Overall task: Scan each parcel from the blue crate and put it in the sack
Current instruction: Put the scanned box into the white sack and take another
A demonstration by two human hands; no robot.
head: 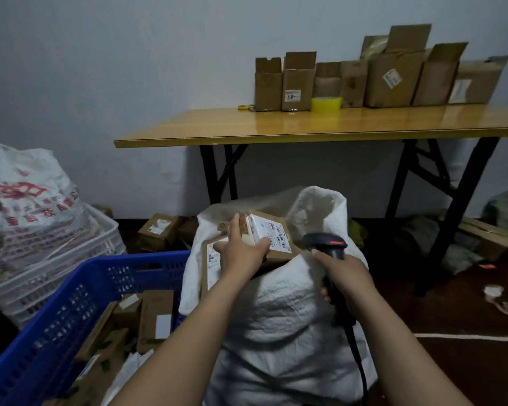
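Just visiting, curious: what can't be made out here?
Head view.
Label print on the brown cardboard parcel in the left hand: too small.
Inside the white woven sack: hidden by its folds.
Trigger of the black handheld scanner: covered by the right hand.
Blue plastic crate: cut off at bottom edge.

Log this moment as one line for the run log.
left hand: holds parcel at sack mouth | right hand: grips scanner | blue crate: more parcels inside | step: parcel not yet released into sack
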